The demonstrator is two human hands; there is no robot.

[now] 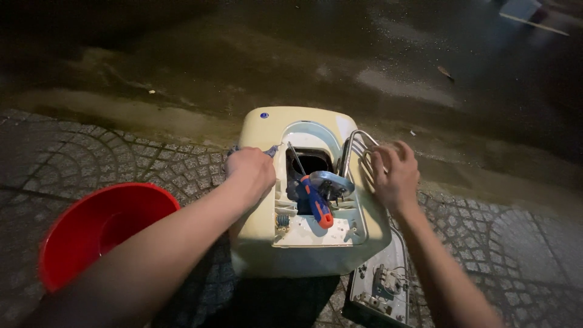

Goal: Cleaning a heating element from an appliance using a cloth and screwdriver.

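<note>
A cream-coloured water heater tank (261, 225) lies on the pavement with its end cover off, showing a dark round opening (311, 163). My left hand (249, 170) grips a small blue-grey tool or cloth at the tank's left rim. My right hand (395, 173) holds the bent metal heating element (355, 146), whose round flange (331, 182) rests over the opening. A blue and orange screwdriver (316, 203) lies inside the open end, its shaft pointing toward the hole.
A red plastic basin (91, 225) stands at the left on the cobbled paving (73, 152). The removed cover with wiring (379, 288) lies at the lower right of the tank. Beyond is a wet, dark road (364, 54).
</note>
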